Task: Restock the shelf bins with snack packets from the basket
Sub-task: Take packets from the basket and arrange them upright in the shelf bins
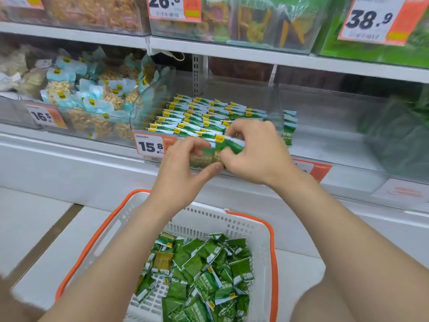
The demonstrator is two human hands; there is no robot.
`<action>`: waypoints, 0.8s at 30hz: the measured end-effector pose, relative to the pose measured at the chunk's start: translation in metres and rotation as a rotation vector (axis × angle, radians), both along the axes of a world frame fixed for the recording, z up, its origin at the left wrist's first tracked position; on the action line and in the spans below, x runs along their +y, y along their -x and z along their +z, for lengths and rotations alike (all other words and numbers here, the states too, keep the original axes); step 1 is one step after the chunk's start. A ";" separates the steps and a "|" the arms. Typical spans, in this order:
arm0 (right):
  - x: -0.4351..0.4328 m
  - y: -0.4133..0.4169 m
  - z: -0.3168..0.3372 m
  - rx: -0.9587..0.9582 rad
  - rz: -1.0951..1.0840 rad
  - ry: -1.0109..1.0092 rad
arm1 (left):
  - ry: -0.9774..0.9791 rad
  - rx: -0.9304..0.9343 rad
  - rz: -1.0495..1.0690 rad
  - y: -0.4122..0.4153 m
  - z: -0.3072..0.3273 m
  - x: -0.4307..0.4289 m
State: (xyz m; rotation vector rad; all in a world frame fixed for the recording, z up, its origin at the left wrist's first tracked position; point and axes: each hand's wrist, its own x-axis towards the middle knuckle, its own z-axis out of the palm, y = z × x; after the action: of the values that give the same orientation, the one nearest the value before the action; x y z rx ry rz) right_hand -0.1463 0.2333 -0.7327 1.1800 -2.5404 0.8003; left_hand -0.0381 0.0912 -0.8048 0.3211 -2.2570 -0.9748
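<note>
Both forearms [116, 263] rise from the lower edge and meet in front of a clear bin [274, 101]. The left hand [178, 168] grips a small stack [222, 147] of green packets, thumb beneath it and fingers curled over its near face; the right hand [257, 152] pinches the same stack from the other side, fingertips on its top edge. The stack is held at the bin's front lip, just beside an orange tag [151, 146] reading 15.8. Behind it, inside the bin, rows [199, 115] of like packets stand on edge in tidy lines, with a few more against the right wall. Left of this bin sits another [88, 98], piled with pale-blue packets. Below the arms is a white basket [267, 228] with orange handles, and in it a loose heap [204, 270] of green packets, lying every which way.
</note>
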 end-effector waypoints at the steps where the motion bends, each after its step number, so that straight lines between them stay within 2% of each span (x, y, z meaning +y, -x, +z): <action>1: 0.001 0.005 0.005 0.026 -0.081 0.115 | 0.119 0.036 0.043 0.003 0.003 0.000; 3: 0.003 0.020 0.011 0.078 -0.193 0.270 | 0.288 0.046 0.065 0.012 0.009 0.000; 4: 0.003 0.031 0.011 0.130 -0.217 0.274 | 0.358 0.015 0.061 0.017 0.009 0.000; 8: 0.002 0.073 0.008 0.309 -0.315 -0.003 | 0.492 -0.213 0.042 0.030 0.009 0.004; 10: -0.004 0.083 0.007 0.348 -0.328 -0.173 | 0.529 -0.245 0.049 0.034 0.007 0.002; 14: -0.018 0.086 0.007 0.339 -0.324 -0.416 | 0.584 -0.218 0.103 0.041 0.006 -0.001; 24: -0.041 0.076 0.007 0.338 -0.385 -0.669 | 0.576 -0.102 0.102 0.043 -0.001 -0.002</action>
State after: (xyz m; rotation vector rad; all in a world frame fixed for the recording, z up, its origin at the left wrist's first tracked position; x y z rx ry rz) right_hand -0.2227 0.1923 -0.7254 0.8169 -2.6637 -0.3402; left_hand -0.0813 0.0896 -0.8062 0.2278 -2.4668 -0.2336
